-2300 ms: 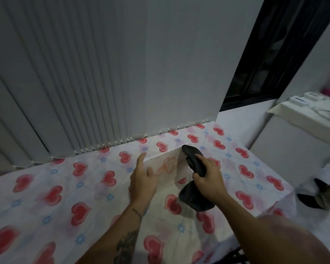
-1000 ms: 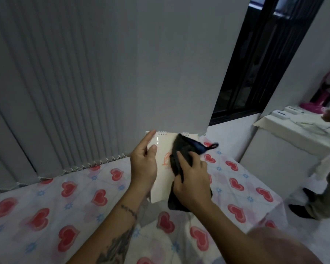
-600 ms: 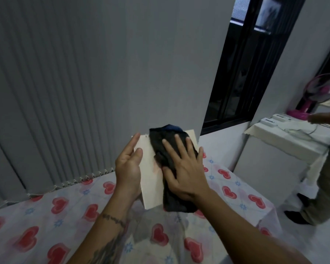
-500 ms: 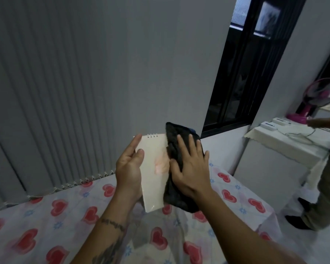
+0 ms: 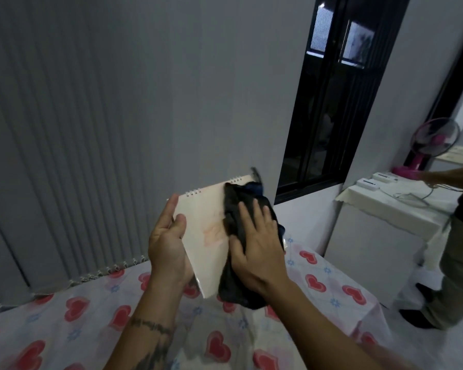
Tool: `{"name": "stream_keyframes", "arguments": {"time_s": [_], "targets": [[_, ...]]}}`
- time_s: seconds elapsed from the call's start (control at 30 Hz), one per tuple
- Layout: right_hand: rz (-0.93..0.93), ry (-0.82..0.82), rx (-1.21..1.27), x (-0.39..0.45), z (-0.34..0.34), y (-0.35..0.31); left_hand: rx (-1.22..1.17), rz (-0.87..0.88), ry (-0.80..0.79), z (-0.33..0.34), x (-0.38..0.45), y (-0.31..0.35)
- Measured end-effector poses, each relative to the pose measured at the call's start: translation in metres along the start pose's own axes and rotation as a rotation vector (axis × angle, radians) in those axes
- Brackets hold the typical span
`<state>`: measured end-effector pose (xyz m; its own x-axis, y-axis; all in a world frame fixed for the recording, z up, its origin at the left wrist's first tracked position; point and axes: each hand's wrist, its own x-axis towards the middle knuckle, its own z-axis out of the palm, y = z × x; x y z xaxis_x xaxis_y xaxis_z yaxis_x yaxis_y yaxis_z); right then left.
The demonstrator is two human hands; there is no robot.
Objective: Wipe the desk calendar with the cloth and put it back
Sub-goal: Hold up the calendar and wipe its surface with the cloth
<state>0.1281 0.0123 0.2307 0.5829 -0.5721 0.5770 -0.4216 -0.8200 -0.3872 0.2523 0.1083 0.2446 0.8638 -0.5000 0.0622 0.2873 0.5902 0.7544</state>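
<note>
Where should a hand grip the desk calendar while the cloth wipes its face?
By its bare left edge, coming from the left, as the left hand does. The desk calendar is held up off the table, and the cloth under the right hand covers its right side.

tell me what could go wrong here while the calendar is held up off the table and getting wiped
The left hand holds the desk calendar only along one edge, so a firm push from the right hand might twist it loose or bend the page.

The dark cloth bunches close to the spiral binding and could snag on it.

A second person stands close on the right; a wide wiping sweep might bump them.
</note>
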Motion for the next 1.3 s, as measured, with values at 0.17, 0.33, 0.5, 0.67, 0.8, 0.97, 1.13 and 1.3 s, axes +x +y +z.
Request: {"name": "stream_keyframes", "arguments": {"time_s": [0.17,0.33,0.5,0.67,0.8,0.97,1.13,1.3], "targets": [[0.146,-0.010,0.027,0.018,-0.001,-0.007,0.048,-0.029,-0.042,0.003,-0.009,0.000],[-0.136,-0.083,0.052,0.000,0.006,-0.028,0.078,0.015,-0.050,0.003,-0.010,0.003],[-0.327,-0.205,0.084,-0.044,0.016,0.001,0.071,0.002,-0.036,-0.010,0.004,0.018],[-0.029,-0.220,0.140,-0.036,0.018,0.020,0.067,-0.043,0.004,-0.019,0.001,0.011],[0.108,-0.168,0.028,-0.008,0.012,0.003,0.097,-0.076,-0.019,-0.013,-0.008,-0.006],[-0.171,-0.180,-0.038,-0.018,0.012,-0.016,0.115,-0.068,-0.033,-0.005,-0.008,-0.005],[-0.045,-0.167,-0.068,0.002,-0.003,0.009,0.081,-0.075,-0.034,-0.004,-0.005,0.007],[0.076,-0.004,-0.021,-0.007,-0.003,0.007,0.041,-0.089,-0.009,-0.006,-0.004,0.009]]}}
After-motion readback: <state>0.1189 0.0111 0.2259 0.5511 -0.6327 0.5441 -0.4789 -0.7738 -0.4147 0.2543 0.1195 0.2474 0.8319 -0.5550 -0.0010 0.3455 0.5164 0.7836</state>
